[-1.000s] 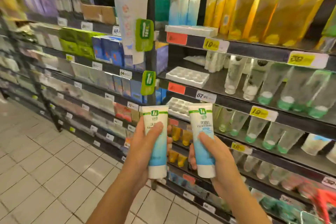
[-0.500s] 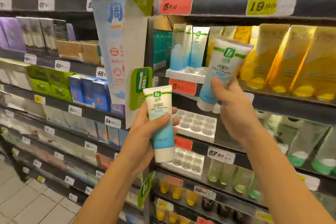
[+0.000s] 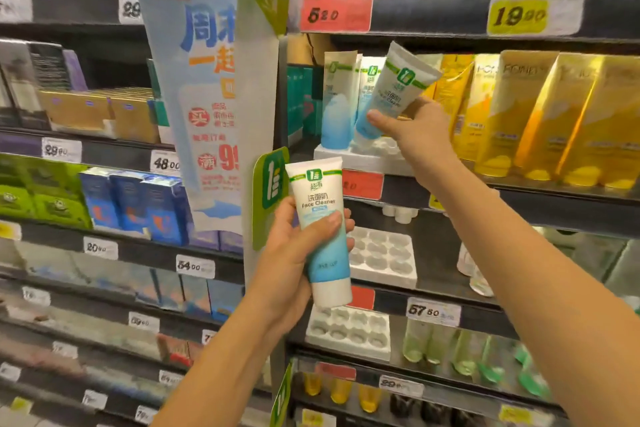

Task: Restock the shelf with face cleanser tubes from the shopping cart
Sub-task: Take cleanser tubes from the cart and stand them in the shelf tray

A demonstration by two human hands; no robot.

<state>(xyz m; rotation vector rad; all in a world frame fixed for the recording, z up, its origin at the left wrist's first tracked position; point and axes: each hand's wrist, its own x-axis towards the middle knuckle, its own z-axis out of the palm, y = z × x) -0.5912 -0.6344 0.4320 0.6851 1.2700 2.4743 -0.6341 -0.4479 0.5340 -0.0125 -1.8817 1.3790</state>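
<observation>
Reaching up and forward, the right hand [image 3: 420, 128] grips a face cleanser tube [image 3: 391, 94] around its lower half, tilted with the crimped end leaning up to the right and its white cap down over the white slotted tray [image 3: 367, 158] on the shelf [image 3: 519, 192]; the cap itself is hard to make out against the tray, so whether it touches cannot be told. Just left of that hand two matching tubes [image 3: 337, 104] stand upright in the tray, the farther one partly hidden behind the held tube. To its right stand yellow tubes [image 3: 554, 121] (their labels too blurred to read). Lower and nearer, the left hand [image 3: 298, 253] is wrapped around a second face cleanser tube [image 3: 323, 229], upright, cap down, thumb across its front; the fingers are mostly hidden behind it. Behind this hand sit two empty slotted trays [image 3: 381, 258] on lower shelves, one partly covered by the tube. Price tags [image 3: 336, 14] along the shelf edges are smeared.
</observation>
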